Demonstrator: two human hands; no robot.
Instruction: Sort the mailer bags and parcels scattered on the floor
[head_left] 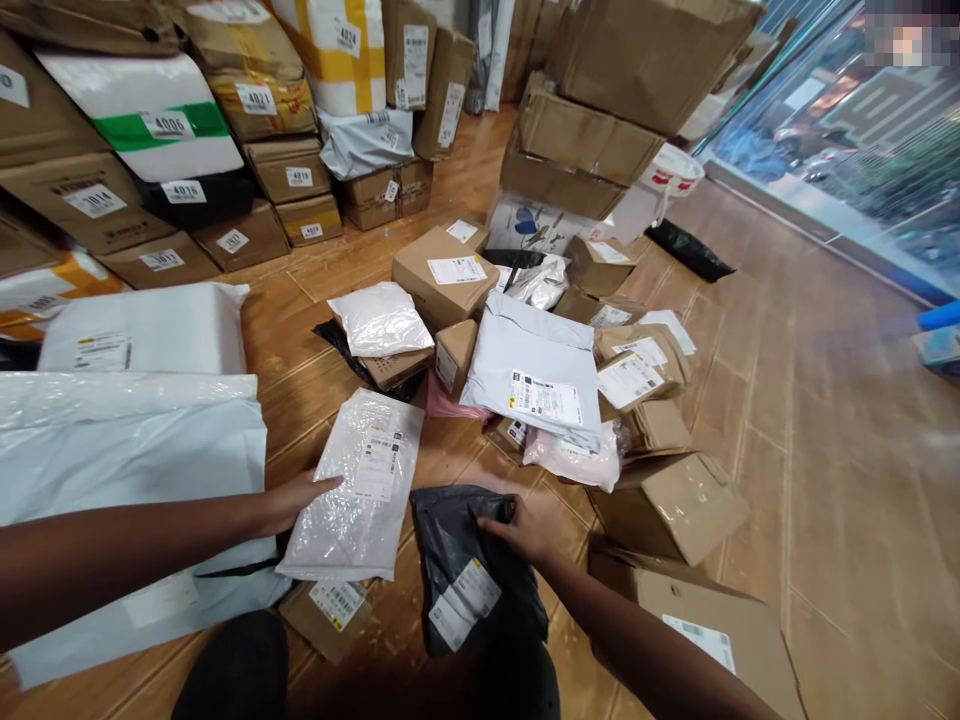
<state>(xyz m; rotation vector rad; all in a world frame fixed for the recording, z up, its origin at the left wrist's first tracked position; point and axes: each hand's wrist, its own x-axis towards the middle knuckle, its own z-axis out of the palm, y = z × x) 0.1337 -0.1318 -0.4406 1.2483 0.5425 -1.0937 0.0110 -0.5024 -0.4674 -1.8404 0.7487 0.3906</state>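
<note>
1. Two parcels in hand, both on the wooden floor [825, 420] in front of the person: a clear bubble mailer [356, 490] at left, a dark grey poly bag [465, 570] at right, lying just beside each other.
2. Left hand [296, 497] lies flat on the bubble mailer's left edge, fingers extended and open, pressing or touching, nothing gripped.
3. Right hand [525, 530] sits on the grey bag's upper right corner, fingers [495, 522] curled, pinching the film there.
4. Bubble mailer: judged light, padded, slightly stiff, slick plastic. White label [377, 465] faces up. Best taken along a long edge, thumb on top.
5. Grey bag: judged soft, floppy, wrinkled; contents shift inside. Will sag if lifted by one corner, so gather the slack film or scoop beneath. Two labels [465, 603] near its lower end.
6. Around: big white poly bag [127, 450] touching the mailer's left side, small flat carton [330, 615] partly under the mailer, a heap of mixed parcels [536, 375] beyond, numbered cartons [161, 125] stacked at back left, brown box [675, 505] right of the grey bag.
</note>
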